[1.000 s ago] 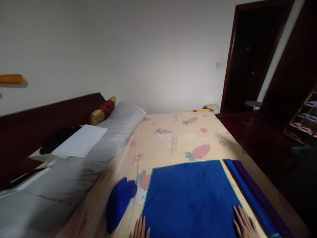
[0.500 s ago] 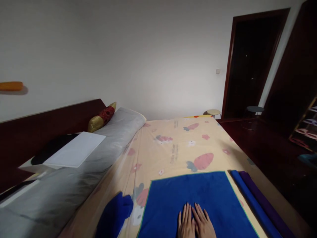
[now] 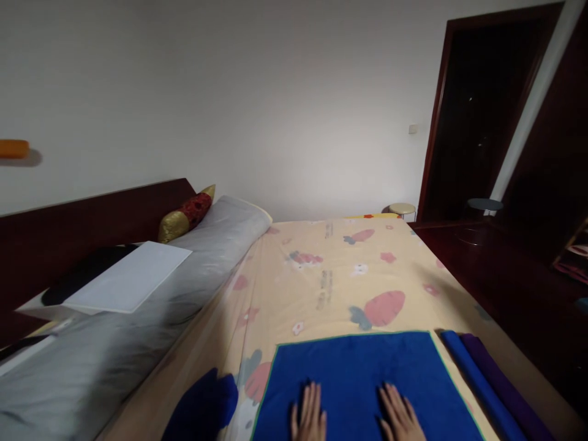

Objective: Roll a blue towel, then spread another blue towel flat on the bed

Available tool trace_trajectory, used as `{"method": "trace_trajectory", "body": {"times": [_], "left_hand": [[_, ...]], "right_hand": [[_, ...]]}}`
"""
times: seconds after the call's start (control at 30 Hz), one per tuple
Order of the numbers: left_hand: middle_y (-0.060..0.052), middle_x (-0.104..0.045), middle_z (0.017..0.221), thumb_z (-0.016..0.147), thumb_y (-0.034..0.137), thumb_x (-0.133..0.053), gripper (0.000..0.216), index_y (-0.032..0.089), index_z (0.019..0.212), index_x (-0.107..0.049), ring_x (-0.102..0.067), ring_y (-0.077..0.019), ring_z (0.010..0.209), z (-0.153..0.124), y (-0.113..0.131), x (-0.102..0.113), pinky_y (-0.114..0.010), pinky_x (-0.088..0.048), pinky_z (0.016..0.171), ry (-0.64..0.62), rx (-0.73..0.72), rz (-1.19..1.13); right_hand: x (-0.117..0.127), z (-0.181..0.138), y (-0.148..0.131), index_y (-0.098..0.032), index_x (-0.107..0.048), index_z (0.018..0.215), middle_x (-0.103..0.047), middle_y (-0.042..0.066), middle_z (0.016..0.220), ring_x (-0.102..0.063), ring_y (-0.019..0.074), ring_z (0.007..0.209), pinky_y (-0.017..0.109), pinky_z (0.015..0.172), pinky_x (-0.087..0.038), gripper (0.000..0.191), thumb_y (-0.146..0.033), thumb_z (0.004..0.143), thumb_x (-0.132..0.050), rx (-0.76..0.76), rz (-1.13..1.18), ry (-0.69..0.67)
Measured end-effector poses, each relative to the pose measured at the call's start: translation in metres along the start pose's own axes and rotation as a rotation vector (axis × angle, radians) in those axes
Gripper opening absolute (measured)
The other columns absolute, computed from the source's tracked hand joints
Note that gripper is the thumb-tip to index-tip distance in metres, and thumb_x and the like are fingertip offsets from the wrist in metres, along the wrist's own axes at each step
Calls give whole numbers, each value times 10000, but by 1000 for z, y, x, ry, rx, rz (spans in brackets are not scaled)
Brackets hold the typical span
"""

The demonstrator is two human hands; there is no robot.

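**A:** ok so far left of the bed (image 3: 321, 269) there's that grey bolster (image 3: 138, 318) with a white board (image 3: 124, 285) lying on it, and a red and gold cushion (image 3: 186, 211) up at the headboard end. Closer in, a bunched dark blue cloth (image 3: 202, 407) sits just left of the blue towel (image 3: 367, 373), which is spread flat on the fruit-print sheet near the bottom edge of the shot.

**B:** and the hands? Half a second ago they were side by side, touching, right in the middle of the towel.

**A:** yeah, they've slid apart now. Left hand (image 3: 310, 419) is flat, palm down, fingers stretched out, gripping nothing. Right hand (image 3: 399, 419) same deal, open and pressed flat on the towel, a clear gap between them.

**B:** looks to me like smoothing from the centre outward, since the towel lies pretty wrinkle-free between the hands.

**A:** agreed. Further right there's a rolled blue towel (image 3: 478, 383) with a rolled purple towel (image 3: 503, 383) touching it, just beside the flat one, near the bed's edge.
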State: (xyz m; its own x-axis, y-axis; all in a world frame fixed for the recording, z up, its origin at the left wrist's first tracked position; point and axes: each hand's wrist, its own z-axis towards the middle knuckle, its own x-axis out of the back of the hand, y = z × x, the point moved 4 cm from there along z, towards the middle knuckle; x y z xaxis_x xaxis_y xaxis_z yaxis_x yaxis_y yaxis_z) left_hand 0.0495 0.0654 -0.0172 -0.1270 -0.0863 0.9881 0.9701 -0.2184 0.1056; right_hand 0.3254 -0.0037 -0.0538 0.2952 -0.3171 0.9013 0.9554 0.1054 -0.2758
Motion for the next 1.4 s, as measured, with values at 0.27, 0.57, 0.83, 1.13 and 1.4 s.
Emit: {"method": "trace_trajectory", "body": {"times": [0.27,0.57,0.83,1.13,1.4], "left_hand": [[45,-215,1549,941,395,-253,511,353,1440,-153,-229,-184,1432,110,11,21,-485,-231,1174,-180,-222,-62],[44,-128,1571,925,515,-184,596,283,1468,-101,-132,-150,1454,129,-113,22,-451,-83,1197,-47,58,140],[-23,-228,1548,904,406,-264,577,193,1440,-252,-119,-261,1457,140,-71,51,-611,50,1159,-151,101,218],[35,-157,1554,872,164,-258,640,303,1431,21,-227,-201,1431,137,96,-28,-504,-278,1166,-82,-309,-135],[60,-103,1560,902,269,-256,599,322,1434,14,-168,-201,1446,135,96,-27,-528,-205,1188,-119,-276,-197]], "right_hand": [[-3,118,12,-361,-272,1427,-319,-8,1506,-326,221,1383,464,1118,-318,502,-471,941,-334,54,82,-214],[26,84,176,-245,-163,1480,-189,9,1568,-138,201,1448,471,1177,-161,711,-603,884,-311,-262,-282,-3],[35,112,130,-134,-355,1421,-297,109,1519,-253,278,1413,555,1146,-175,603,-405,897,-229,-395,-319,-56],[-47,161,-32,-332,-255,1438,-253,-29,1515,-273,214,1403,487,1129,-303,505,-350,935,-296,2,105,-225],[-47,157,-34,-383,-199,1435,-237,-52,1518,-284,224,1399,513,1130,-296,503,-350,944,-308,-17,120,-168]]}}
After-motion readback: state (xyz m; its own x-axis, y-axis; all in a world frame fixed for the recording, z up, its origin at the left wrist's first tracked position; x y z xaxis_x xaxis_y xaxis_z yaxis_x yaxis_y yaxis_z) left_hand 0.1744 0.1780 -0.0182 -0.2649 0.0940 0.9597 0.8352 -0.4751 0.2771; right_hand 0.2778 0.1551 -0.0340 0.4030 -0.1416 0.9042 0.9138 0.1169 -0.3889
